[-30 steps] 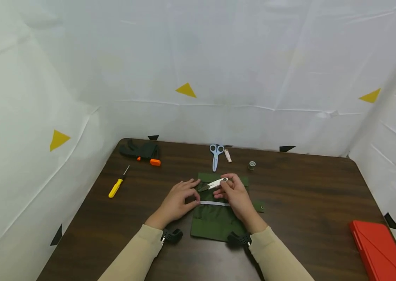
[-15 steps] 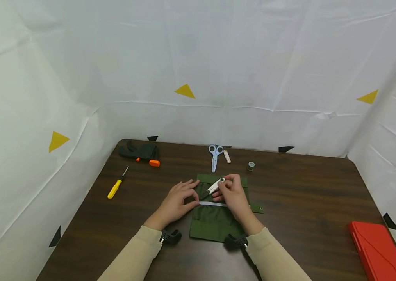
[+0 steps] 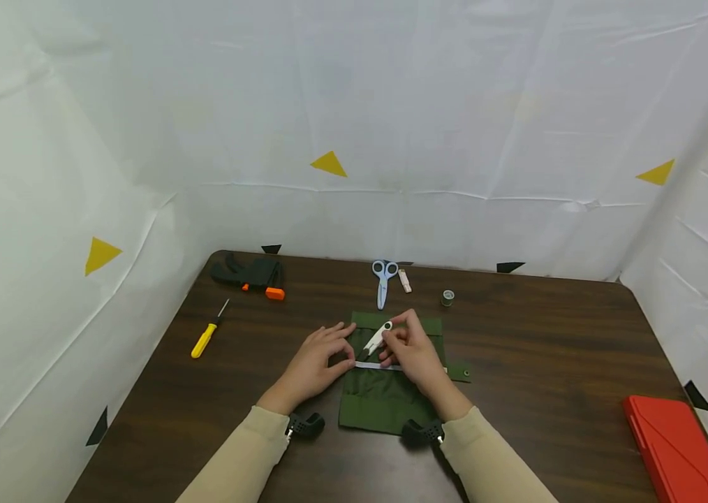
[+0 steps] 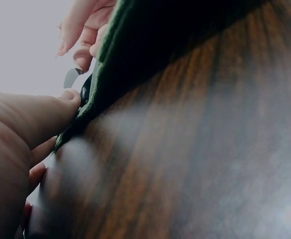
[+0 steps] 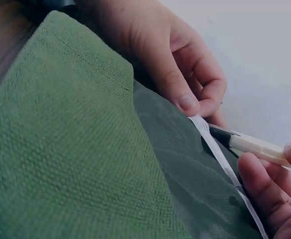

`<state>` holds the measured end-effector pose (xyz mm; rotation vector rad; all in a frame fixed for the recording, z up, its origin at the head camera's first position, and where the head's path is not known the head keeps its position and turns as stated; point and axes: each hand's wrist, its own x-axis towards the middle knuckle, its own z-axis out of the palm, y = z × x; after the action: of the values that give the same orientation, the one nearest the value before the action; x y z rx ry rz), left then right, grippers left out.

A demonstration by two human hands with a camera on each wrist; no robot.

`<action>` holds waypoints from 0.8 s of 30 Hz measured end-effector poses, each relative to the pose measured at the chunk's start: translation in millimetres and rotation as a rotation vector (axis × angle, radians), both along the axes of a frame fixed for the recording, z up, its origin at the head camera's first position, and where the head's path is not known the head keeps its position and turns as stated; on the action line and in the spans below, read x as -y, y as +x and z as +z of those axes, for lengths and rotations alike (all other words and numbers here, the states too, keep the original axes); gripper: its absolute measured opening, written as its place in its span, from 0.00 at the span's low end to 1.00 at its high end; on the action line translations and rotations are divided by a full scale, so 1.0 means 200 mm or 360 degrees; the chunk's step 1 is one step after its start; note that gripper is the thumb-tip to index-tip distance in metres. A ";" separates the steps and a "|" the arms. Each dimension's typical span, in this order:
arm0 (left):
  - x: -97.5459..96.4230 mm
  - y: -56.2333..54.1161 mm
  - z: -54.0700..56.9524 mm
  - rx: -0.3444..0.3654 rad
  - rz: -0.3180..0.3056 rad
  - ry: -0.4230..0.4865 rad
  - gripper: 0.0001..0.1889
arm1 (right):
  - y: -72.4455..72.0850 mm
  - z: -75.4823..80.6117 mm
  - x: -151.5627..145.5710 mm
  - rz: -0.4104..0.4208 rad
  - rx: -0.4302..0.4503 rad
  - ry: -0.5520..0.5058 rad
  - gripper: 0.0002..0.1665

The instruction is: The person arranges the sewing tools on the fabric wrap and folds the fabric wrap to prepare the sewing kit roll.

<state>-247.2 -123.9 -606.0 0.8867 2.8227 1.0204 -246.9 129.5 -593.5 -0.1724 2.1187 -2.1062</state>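
A green fabric roll-up pouch (image 3: 382, 409) lies spread on the table, a white elastic band (image 5: 225, 162) running across it. At the pouch's left edge my left hand (image 3: 315, 363) pinches the end of the band between thumb and forefinger, the other fingers stretched out. White thread snips (image 3: 377, 339) with a ringed handle are held by my right hand (image 3: 418, 353) between thumb and fingers. They slant down to the left, their dark tip (image 5: 219, 133) right at the band beside my left fingertips. In the left wrist view the pouch's raised edge hides much of the right hand (image 4: 88, 30).
Light blue scissors (image 3: 382, 286), a small pinkish-white piece (image 3: 405, 281) and a small round container (image 3: 447, 298) lie beyond the pouch. A yellow screwdriver (image 3: 204, 341) and a black strap-like bundle (image 3: 260, 272) with orange parts are at left. A red case (image 3: 681, 447) sits right.
My right hand has tilted the snips steeper and shifted them slightly left and down, so the tip now meets the elastic band. The left hand keeps its place on the band's end.
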 end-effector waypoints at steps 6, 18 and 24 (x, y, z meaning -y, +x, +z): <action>0.00 0.00 -0.02 -0.0013 0.0001 0.0028 0.02 | 0.02 0.01 -0.01 0.0114 -0.0031 0.0251 0.27; -0.01 0.02 0.01 0.0023 0.0028 0.0026 0.02 | 0.02 0.01 -0.01 0.0296 -0.0173 0.0467 0.35; -0.01 0.02 0.01 0.0028 0.0037 -0.0009 0.05 | 0.01 0.03 -0.02 0.0413 -0.0244 0.0521 0.28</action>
<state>-243.6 -122.8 -603.4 0.8419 2.8270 1.0169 -244.5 134.0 -587.9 -0.5504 2.3420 -1.6259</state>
